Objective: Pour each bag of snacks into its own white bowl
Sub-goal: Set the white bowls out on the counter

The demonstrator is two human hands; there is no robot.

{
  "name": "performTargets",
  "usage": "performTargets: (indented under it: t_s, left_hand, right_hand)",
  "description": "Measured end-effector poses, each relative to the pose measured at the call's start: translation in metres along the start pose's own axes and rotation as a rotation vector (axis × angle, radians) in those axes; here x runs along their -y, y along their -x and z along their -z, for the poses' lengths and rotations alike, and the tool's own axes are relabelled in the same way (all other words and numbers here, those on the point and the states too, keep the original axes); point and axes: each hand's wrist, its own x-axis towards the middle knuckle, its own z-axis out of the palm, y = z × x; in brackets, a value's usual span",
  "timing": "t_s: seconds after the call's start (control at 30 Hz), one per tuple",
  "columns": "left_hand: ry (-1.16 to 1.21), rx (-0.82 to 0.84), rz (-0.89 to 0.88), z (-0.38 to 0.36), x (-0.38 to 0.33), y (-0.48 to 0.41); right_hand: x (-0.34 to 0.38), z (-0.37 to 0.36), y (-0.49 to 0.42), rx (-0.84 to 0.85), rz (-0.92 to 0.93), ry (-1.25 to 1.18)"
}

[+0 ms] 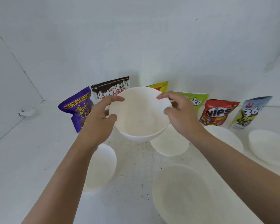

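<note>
A white bowl (pixel 140 117) is lifted above the table, tilted toward me and empty. My left hand (pixel 99 120) grips its left rim and my right hand (pixel 181 113) grips its right rim. Behind it, several snack bags stand in a row by the wall: a purple bag (pixel 78 109), a brown and white bag (pixel 108 90), a yellow bag (pixel 160 86) mostly hidden by the bowl, a green bag (pixel 196 101), a red Nips bag (pixel 217 112) and a grey and green bag (pixel 250 112).
Several more empty white bowls rest on the white table: one under my left forearm (pixel 102 165), one below the held bowl (pixel 170 144), one at the front right (pixel 181 193), one behind my right arm (pixel 225 136) and one at the far right (pixel 268 146). White walls enclose the back and left.
</note>
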Motion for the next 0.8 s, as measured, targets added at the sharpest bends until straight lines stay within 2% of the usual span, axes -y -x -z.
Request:
performTargets:
  t_s: [0.33,0.6,0.8]
  left_hand:
    - [0.078,0.136,0.067,-0.138,-0.030,0.029]
    - [0.030,0.117,0.123,-0.248,-0.020,0.095]
    - [-0.069,0.130,0.239,-0.296,0.002,0.151]
  right_hand:
    - [-0.069,0.127,0.046,-0.083,-0.084,0.010]
    - [-0.139,0.208,0.100,-0.023,-0.168,0.016]
    - [-0.188,0.234,0.143,0.059,-0.234,0.058]
